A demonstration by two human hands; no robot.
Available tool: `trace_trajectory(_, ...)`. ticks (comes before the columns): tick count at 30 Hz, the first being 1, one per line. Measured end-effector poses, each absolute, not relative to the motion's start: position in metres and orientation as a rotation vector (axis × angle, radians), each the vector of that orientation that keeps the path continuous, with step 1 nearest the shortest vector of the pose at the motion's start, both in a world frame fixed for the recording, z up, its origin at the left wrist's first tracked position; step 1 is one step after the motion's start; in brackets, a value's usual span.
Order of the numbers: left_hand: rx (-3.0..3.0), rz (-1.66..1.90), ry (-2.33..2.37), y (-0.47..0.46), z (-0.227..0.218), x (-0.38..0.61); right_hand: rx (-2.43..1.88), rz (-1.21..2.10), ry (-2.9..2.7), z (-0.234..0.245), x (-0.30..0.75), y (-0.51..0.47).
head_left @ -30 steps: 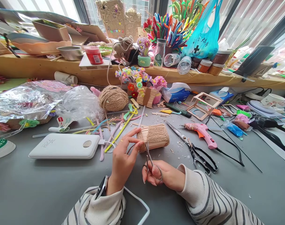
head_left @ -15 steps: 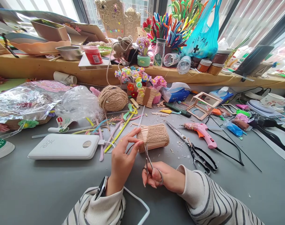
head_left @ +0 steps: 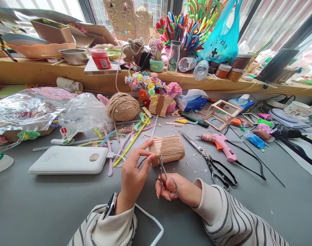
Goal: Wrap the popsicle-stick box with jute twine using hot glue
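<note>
A small wooden-stick piece wrapped in brown twine (head_left: 169, 149) lies on the grey table. My left hand (head_left: 134, 175) pinches a strand of twine at the piece's left end, thumb and forefinger pressed together. My right hand (head_left: 175, 190) grips small metal scissors (head_left: 163, 170), fingers through the loops, blades pointing up at the twine beside my left fingertips. Both sleeves are striped.
A ball of twine (head_left: 123, 107), a white power bank (head_left: 68, 159), large black-handled scissors (head_left: 211, 164) and a pink glue gun (head_left: 221, 142) lie around. Pipe cleaners, plastic bags and craft flowers crowd the back; a wooden ledge (head_left: 43, 73) runs behind.
The small scissors' blades have closed a little near the twine. Both hands stay in the same place; the view shifted slightly.
</note>
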State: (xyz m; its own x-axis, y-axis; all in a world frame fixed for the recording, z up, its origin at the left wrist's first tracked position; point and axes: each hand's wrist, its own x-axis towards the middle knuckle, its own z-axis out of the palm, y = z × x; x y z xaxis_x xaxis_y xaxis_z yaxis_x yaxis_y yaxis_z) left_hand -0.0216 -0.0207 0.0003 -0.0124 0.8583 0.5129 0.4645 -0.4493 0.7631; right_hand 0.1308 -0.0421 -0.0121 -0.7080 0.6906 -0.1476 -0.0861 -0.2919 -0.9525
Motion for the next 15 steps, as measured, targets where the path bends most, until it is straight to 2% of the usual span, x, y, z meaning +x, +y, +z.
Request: trace_trajectory(15,1.915,1.456,1.376,-0.0213,-0.0001,-0.0215,-0.851,1.977,-1.476,-0.0111,0.1299,-0.0420)
